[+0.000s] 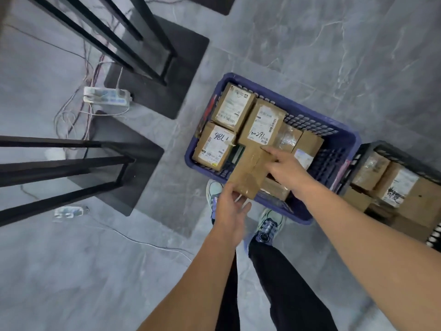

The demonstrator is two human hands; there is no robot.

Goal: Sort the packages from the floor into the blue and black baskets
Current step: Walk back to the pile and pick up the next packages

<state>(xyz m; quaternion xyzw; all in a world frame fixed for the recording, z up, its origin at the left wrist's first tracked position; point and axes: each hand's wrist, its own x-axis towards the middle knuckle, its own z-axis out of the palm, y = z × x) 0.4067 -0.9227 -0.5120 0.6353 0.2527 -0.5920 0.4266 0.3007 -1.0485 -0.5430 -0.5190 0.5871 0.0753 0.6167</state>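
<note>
A taped brown cardboard package (248, 170) hangs over the near rim of the blue basket (334, 134). My left hand (229, 211) holds its near end from below, fingers curled round the corner. My right hand (286, 168) grips its right side, index finger stretched along the top edge. The blue basket holds several labelled cardboard boxes, one marked 100291 (261, 123). The black basket (381, 149) stands to the right of the blue one, also with several boxes in it.
Black metal table legs (114, 44) on dark base plates stand at the left. A white power strip (107, 96) and loose cables lie on the grey tiled floor. My feet in light sneakers (269, 225) stand against the blue basket's near side.
</note>
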